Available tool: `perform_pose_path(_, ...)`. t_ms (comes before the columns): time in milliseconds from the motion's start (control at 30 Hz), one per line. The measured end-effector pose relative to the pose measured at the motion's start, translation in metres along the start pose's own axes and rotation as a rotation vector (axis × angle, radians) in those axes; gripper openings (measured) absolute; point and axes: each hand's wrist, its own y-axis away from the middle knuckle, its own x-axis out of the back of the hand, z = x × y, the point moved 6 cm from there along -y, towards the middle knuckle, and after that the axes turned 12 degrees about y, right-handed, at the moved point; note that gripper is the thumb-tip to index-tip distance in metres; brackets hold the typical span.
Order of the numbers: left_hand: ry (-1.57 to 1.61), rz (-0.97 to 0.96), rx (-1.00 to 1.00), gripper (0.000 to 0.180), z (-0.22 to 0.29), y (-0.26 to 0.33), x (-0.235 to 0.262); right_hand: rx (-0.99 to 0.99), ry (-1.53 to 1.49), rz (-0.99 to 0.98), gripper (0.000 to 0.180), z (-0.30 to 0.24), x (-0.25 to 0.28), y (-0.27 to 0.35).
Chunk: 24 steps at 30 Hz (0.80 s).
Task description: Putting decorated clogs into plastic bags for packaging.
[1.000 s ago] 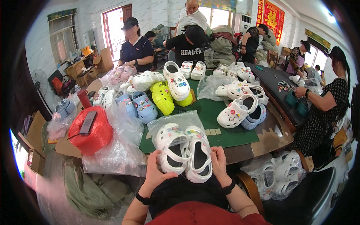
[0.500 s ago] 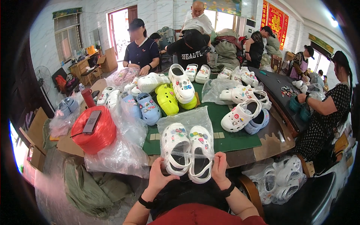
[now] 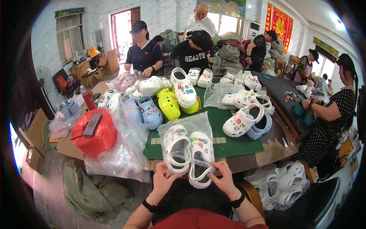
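- Plastic bag [image 3: 191, 121]: edge pinched by my left hand [image 3: 165, 178]; right hand [image 3: 223, 178] likewise.
- Between them: white clogs [image 3: 200, 143], toes in, heels seemingly uncovered.
- Beyond: lime clogs [image 3: 167, 105], unbagged.

Bright in here, doorway [image 3: 122, 36] and window [image 3: 228, 26] glowing white, ceiling light [image 3: 339, 25] glaring, plastic [image 3: 121, 162] shiny, edges bent and black, lower left blurry

Are two white clogs [image 3: 173, 138] with bright charms [image 3: 201, 143] on the toes and dark insoles [image 3: 178, 149]. Sit side by side in a clear, crumpled bag [image 3: 190, 123] extending past the toes. Point toes away, with heels beyond the near edge of the table [image 3: 244, 158].
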Motion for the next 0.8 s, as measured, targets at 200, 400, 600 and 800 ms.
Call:
perform_pose_path(200, -0.181, 0.01, -0.234, 0.069, 0.032, 0.004, 0.008, -0.034, 0.034, 0.181, 0.029, 0.003, 0.004, 0.002)
perform_pose_path(400, -0.155, -0.02, -0.32, 0.061, 0.031, -0.001, 0.017, -0.109, 0.037, 0.274, 0.018, 0.012, 0.013, 0.007)
perform_pose_path(600, -0.077, -0.057, -0.188, 0.044, 0.033, -0.001, 0.021, 0.134, 0.203, 0.03, 0.013, 0.009, 0.013, 0.014)
perform_pose_path(800, 0.001, 0.027, -0.282, 0.036, 0.009, -0.005, 0.009, 0.158, 0.265, -0.193, 0.079, -0.019, 0.006, 0.017)
